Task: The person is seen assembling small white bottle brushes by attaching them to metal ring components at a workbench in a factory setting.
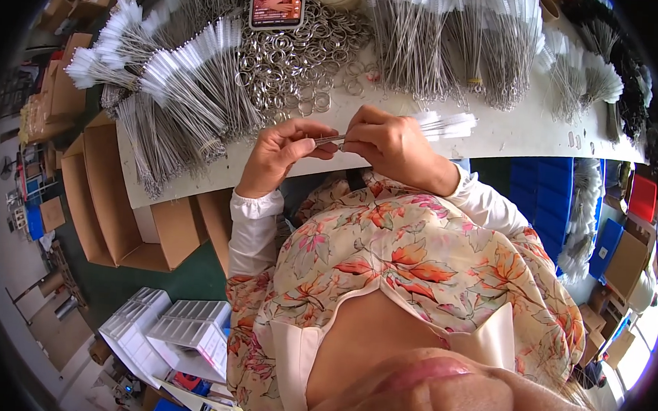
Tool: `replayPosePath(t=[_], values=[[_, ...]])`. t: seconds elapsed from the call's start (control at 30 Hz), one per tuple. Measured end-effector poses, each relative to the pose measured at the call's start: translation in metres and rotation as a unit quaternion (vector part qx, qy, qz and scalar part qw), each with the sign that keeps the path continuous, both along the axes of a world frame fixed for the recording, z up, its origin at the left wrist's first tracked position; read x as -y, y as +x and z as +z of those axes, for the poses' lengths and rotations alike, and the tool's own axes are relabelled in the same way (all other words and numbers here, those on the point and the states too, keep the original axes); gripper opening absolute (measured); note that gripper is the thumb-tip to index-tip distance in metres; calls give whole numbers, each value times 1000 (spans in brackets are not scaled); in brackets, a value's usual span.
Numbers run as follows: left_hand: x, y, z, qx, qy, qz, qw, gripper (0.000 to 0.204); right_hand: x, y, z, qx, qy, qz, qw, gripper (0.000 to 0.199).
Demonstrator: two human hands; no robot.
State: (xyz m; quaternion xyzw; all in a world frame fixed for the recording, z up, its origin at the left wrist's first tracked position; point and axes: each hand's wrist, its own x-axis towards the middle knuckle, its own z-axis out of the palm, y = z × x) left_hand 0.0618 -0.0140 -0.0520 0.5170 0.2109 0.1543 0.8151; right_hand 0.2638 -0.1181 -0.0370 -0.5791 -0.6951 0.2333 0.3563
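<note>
Over the near edge of the table, my left hand (276, 156) pinches the wire ends of a few thin wire-handled brushes (450, 128) between thumb and fingers. My right hand (393, 143) is closed round the same wires farther along, its fingertips close to those of my left. The white bristle heads stick out to the right, past my right hand. Just beyond my hands lies a heap of loose metal split rings (299, 59). Whether a ring is between my fingertips is too small to tell.
Bundles of similar brushes lie at the table's left (194, 87) and far middle (456, 48). A phone (277, 3) rests by the rings. Cardboard boxes (124, 202) stand under the left side of the table (522, 137); blue bins (542, 190) are at the right.
</note>
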Motion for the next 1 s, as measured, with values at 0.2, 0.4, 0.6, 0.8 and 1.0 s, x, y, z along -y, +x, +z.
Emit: replayPosePath(t=[0.2,0.4,0.6,0.8,1.0], values=[[-4,2,35,-59,75,36,995,25,0,1,8,-21,33,-27,999,9],[-2,5,41,-66,142,73,985,21,-1,-3,9,-37,27,-46,998,8],[4,15,39,-13,236,152,960,26,-5,-3,11,-67,57,-51,995,10],[9,25,55,77,377,255,887,34,-15,2,32,-246,-24,-16,969,14],[8,31,87,79,558,250,787,39,-28,10,84,-416,-147,29,897,18]])
